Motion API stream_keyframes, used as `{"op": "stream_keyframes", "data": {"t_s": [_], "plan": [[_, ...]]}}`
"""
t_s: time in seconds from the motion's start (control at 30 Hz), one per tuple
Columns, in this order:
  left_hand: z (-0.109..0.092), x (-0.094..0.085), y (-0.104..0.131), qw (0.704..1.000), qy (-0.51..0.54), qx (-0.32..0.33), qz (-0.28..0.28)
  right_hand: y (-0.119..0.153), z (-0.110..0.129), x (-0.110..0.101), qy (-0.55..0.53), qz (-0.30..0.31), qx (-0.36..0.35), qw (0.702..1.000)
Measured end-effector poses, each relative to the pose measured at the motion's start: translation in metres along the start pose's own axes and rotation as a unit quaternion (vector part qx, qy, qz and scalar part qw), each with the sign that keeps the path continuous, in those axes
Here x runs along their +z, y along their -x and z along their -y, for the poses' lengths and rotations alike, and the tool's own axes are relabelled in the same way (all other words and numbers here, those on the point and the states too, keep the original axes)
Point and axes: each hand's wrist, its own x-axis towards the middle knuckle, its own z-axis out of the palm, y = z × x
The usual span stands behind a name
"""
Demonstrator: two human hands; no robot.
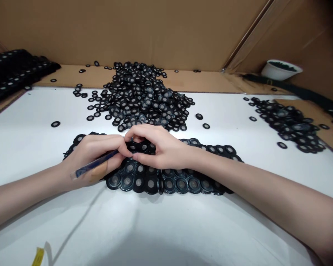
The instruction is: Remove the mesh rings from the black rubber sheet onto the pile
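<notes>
- Evidently the disc mat (181, 184) lies right under the fingers, flat on the white table (169, 229), its long axis running from side to side across the person's front
- Neither hand is clearly nearer: both meet above the left half of the mat, just left of the seam (160, 181) that crosses it, with their fingertips touching or almost touching
- The left hand (94, 151) comes in over the mat's left end, its fingers closed around a pen-like tool (96, 163) whose blue shaft slants up toward the mat; the tool's tip is hidden, and whether thumb and forefinger also pinch a disc cannot be told
- The right hand (166, 147) comes from the other side, its forearm passing over the mat's right half; thumb and forefinger curve apart, discs (144, 147) showing in the gap, and whether they grip anything cannot be told
- Just beyond the hands sits a heap of loose discs (147, 96), with a smaller heap (291, 127) well apart to the right
</notes>
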Motion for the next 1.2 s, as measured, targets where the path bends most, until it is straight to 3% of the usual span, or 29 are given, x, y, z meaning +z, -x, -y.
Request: {"op": "stream_keyframes", "data": {"t_s": [0.17,1.2], "plan": [[-0.0026,-0.0012,-0.0014,1.000,-0.010,-0.012,0.018,0.0005,0.0001,0.0001,-0.004,-0.003,-0.003,1.000],[-0.0080,-0.0013,-0.0027,0.998,-0.030,-0.046,0.010,0.0007,0.0031,-0.0005,0.055,0.028,0.004,0.998]]}}
